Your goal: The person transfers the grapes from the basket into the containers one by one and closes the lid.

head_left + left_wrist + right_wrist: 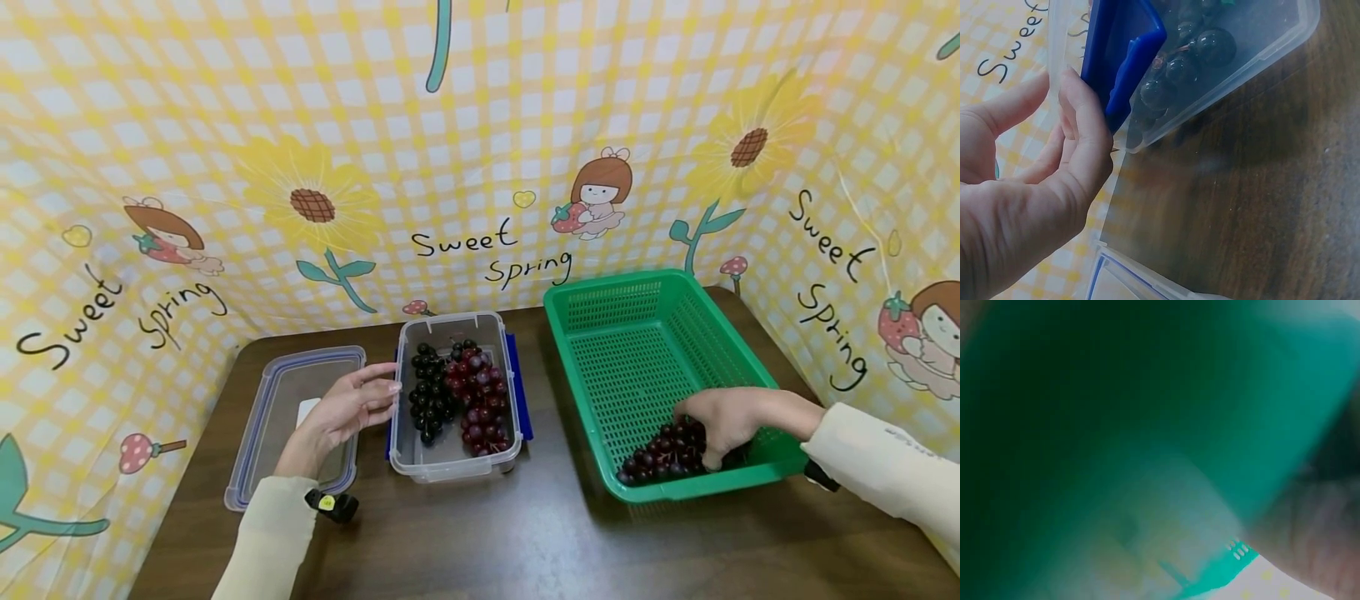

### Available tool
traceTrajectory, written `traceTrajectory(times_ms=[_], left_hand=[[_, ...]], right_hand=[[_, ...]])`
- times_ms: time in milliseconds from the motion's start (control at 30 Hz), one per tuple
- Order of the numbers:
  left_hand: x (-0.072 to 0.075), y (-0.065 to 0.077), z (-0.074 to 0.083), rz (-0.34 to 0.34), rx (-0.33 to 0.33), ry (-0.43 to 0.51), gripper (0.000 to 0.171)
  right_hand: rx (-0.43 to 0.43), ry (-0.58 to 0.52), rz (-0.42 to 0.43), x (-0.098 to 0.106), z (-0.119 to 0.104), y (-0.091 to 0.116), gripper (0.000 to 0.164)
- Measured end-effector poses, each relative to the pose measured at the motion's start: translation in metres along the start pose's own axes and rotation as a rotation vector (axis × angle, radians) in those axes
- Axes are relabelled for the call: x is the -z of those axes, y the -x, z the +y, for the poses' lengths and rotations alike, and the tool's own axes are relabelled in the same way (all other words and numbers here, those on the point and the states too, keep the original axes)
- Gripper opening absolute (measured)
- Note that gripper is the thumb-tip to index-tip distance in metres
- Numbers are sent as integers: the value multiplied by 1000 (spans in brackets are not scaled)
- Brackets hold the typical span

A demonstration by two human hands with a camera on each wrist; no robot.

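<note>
My left hand [347, 410] is at the left side of a clear plastic food container [457, 468], its fingertips at the rim. In the left wrist view those fingers [1088, 125] touch a blue side clip [1125, 59]. Inside the container lie a bunch of black grapes [431, 392] and a bunch of red grapes [483, 400]. Down in the near end of a green plastic basket [600, 367], my right hand [723, 423] grips a bunch of dark red grapes [660, 458], thumb and fingers curled over it. The right wrist view is mostly blurred green.
A clear lid [262, 433] with a blue-grey seal lies left of the container, partly behind my left hand. Another blue clip [519, 387] sticks out on the container's right side. Behind the brown table [525, 533] hangs a yellow checked cloth [465, 150].
</note>
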State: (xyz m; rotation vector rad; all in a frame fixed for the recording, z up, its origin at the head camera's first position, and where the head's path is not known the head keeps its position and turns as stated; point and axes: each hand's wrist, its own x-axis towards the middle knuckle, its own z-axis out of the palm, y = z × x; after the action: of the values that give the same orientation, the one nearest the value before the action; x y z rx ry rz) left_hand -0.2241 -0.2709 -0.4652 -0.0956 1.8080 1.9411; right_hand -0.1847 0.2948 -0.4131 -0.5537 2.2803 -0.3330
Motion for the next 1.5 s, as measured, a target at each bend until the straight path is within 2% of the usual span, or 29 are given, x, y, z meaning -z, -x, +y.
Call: traceTrajectory(times_ms=[333,733,1233,1367,1500], left_hand=[[-2,-1,-1,2,1,5,65],[-1,-1,-2,10,3,-4,68],[1,1,-1,7,6,13,68],[0,1,0,6,8,18,66],[-1,0,0,17,12,20,64]], right_hand=[[13,50,57,-10,3,-1,74],[57,58,90,1,8,9,68],[116,-6,147,16,3,11,67],[132,-62,148,20,2,10,54],[162,-141,130,22,1,9,31]])
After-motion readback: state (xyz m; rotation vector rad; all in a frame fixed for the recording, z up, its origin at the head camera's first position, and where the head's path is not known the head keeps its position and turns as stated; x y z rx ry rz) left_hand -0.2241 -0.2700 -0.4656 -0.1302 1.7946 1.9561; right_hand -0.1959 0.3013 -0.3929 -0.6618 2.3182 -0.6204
